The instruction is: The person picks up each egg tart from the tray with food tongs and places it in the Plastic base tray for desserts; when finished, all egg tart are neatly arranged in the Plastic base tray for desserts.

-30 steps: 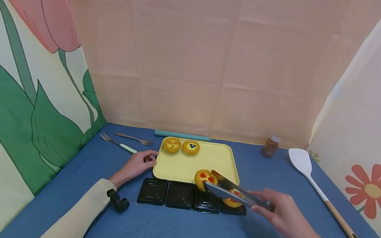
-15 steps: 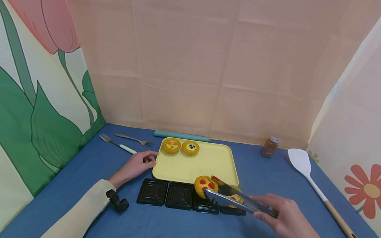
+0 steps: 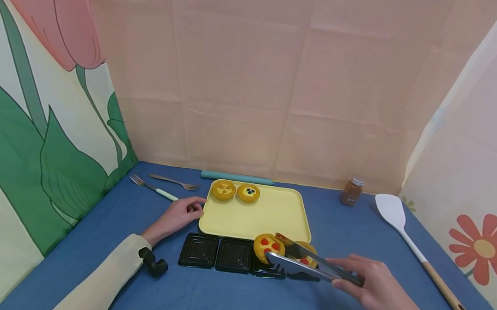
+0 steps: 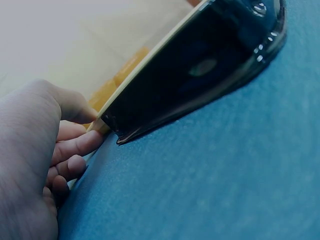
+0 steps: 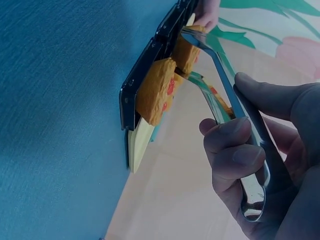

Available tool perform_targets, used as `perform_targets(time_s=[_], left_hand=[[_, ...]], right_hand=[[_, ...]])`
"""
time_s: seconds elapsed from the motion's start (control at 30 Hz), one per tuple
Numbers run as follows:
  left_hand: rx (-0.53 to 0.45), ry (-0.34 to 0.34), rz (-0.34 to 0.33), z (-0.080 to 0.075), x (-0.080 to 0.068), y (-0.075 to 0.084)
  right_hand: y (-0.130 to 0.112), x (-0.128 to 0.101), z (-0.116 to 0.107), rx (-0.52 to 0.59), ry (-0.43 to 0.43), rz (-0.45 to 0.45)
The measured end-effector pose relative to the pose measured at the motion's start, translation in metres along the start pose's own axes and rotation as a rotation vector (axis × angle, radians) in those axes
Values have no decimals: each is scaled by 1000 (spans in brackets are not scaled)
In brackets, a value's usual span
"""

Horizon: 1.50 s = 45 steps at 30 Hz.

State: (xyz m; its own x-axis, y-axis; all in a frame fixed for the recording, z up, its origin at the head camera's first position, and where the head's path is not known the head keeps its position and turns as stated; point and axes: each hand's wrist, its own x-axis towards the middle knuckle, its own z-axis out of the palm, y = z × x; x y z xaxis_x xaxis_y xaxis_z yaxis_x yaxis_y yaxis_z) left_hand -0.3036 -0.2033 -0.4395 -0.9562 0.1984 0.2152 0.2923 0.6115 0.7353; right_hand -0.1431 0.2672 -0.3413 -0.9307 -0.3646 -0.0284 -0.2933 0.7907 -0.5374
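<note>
Right hand, near right of the surface: fingers curled round the handles of metal tongs, squeezing them. The tong tips pinch a red-dotted tart, held tilted just above the third cup from the left of a black tray with four square cups. A second red-dotted tart sits in the rightmost cup, partly hidden by the tongs. The black tray lies just in front of the near edge of a yellow tray.

Left hand: rests on the surface, fingers loosely curled, tips touching the yellow tray's near left corner; it grips nothing.

Far left of the yellow tray: two tarts, one plain yellow, one with dark berries, side by side. Beyond: a teal rod, two forks at far left, a spice jar and a white spatula at right.
</note>
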Motion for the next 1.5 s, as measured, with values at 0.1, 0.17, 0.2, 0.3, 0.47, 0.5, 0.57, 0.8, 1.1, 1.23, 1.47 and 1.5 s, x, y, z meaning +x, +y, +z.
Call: perform_targets(time_s=[0.1,0.17,0.2,0.3,0.47,0.5,0.57,0.8,1.1,1.23,1.47,1.5], left_hand=[[-3,1,-5,0,0,0],[0,2,-1,0,0,0],[1,2,0,0,0,0],[5,1,3,0,1,0],[1,0,8,0,0,0],[-1,1,7,0,0,0],[-2,2,11,0,0,-1],[-7,-1,13,-1,0,1],[-8,-6,21,-1,-1,0],[-7,-5,20,-1,-2,0],[-5,1,6,-1,-1,0],[-4,2,4,-1,-1,0]], right_hand=[[0,0,0,-9,0,1],[0,-1,0,-10,0,3],[0,-1,0,-10,0,3],[0,-2,1,-9,0,2],[-1,-3,1,-22,7,-3],[-1,-3,1,-24,10,-3],[-1,-4,1,-31,20,-6],[-4,-5,0,-65,93,-46],[-7,-3,-2,-48,137,-14],[-10,1,-2,-31,160,55],[-19,7,-3,-32,226,77],[-20,9,-3,-30,234,78]])
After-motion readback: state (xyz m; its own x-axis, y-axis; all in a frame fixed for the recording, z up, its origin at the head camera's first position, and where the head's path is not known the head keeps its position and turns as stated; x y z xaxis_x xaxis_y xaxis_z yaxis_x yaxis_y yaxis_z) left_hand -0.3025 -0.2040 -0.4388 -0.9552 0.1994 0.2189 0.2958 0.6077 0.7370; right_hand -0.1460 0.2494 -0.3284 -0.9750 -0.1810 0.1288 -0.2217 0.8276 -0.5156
